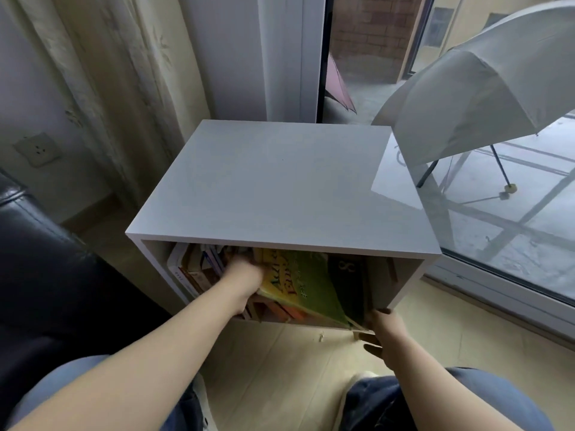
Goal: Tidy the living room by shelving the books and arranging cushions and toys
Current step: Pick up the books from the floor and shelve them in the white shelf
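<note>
Two hands grasp the green book (tilted, top leftward): left hand above, right hand below.

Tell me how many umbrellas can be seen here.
2. An open white umbrella stands right of the cabinet; a pink umbrella, partly hidden, lies beyond the door frame. More may be hidden.

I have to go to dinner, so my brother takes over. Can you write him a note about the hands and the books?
Left hand: inside the white shelf cube, against the yellow-green book; fingers hidden.
Right hand: grips the lower corner of the dark book beside it.
Both books lean leftward; other books stand at the cube's left.
Done: books are in the cube.
Left: straighten the leaning two; cushions and toys are not in view.
</note>
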Motion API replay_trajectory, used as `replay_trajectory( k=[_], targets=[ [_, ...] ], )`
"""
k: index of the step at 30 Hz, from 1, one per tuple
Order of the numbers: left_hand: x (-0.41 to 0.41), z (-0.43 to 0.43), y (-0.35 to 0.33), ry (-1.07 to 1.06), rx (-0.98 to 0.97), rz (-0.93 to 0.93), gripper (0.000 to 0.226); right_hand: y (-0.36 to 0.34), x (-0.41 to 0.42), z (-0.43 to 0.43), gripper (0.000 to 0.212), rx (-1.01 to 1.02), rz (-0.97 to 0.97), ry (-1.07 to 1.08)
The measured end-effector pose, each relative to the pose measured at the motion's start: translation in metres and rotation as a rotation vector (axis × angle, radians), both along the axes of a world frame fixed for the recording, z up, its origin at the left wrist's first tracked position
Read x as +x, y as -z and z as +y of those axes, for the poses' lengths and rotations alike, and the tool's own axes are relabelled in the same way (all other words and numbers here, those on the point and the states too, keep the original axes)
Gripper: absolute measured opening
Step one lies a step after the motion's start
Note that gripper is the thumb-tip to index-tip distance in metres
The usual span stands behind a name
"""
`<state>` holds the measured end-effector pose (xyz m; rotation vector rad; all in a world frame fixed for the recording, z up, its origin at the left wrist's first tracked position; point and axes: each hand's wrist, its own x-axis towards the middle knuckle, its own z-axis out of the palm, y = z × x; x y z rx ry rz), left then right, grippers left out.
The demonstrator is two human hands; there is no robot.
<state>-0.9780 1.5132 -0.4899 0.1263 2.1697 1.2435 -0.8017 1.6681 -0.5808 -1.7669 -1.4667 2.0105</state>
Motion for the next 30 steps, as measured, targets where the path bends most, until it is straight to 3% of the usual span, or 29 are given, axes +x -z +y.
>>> replay_trajectory(
  k=[4,7,9,15,23,26,30],
  targets=[
    [0.004,0.039,0.013,-0.006,-0.056,-0.101,0.033,0.001,0.003,0.002,0.033,0.004,-0.013,0.032],
    [0.014,0.062,0.028,0.158,-0.154,-0.305,0.025,0.001,0.006,0.006,0.033,-0.025,-0.012,0.039],
    [0.023,0.071,0.039,0.246,-0.224,-0.341,0.023,0.005,0.008,0.007,0.033,-0.041,-0.019,0.022],
    [0.027,0.085,0.055,0.142,-0.235,-0.098,0.030,0.014,0.003,0.010,0.029,-0.075,-0.030,0.012],
    [0.024,0.058,0.063,0.376,-0.285,0.168,0.015,0.009,-0.005,0.004,0.030,-0.100,-0.006,-0.006],
    [0.031,0.043,0.056,0.410,-0.285,0.279,0.041,-0.004,-0.002,-0.001,0.030,-0.063,0.016,-0.028],
    [0.044,0.031,0.033,0.484,-0.359,0.293,0.031,-0.029,0.004,-0.013,0.025,0.046,0.051,-0.078]
  ],
)
